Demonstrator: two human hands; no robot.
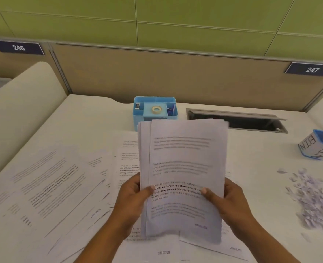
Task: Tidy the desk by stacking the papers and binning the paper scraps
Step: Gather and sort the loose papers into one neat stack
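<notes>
A stack of printed papers [183, 160] stands upright above the middle of the desk, held by both hands. My left hand [132, 196] grips its left edge and my right hand [227, 198] grips its right edge, thumbs on the front sheet. Several loose printed sheets [48, 186] lie spread over the left and centre of the desk, some under the held stack. A pile of small paper scraps [309, 198] lies on the desk at the right. A small blue-rimmed container labelled BIN [316, 147] lies tipped on its side at the far right.
A blue desk organiser [155, 109] with a tape roll stands at the back centre. An open cable slot [236, 120] is set into the white desk [252, 168] behind the stack. A tan partition [176, 76] closes off the back. A cream side panel [24, 95] rises at the left.
</notes>
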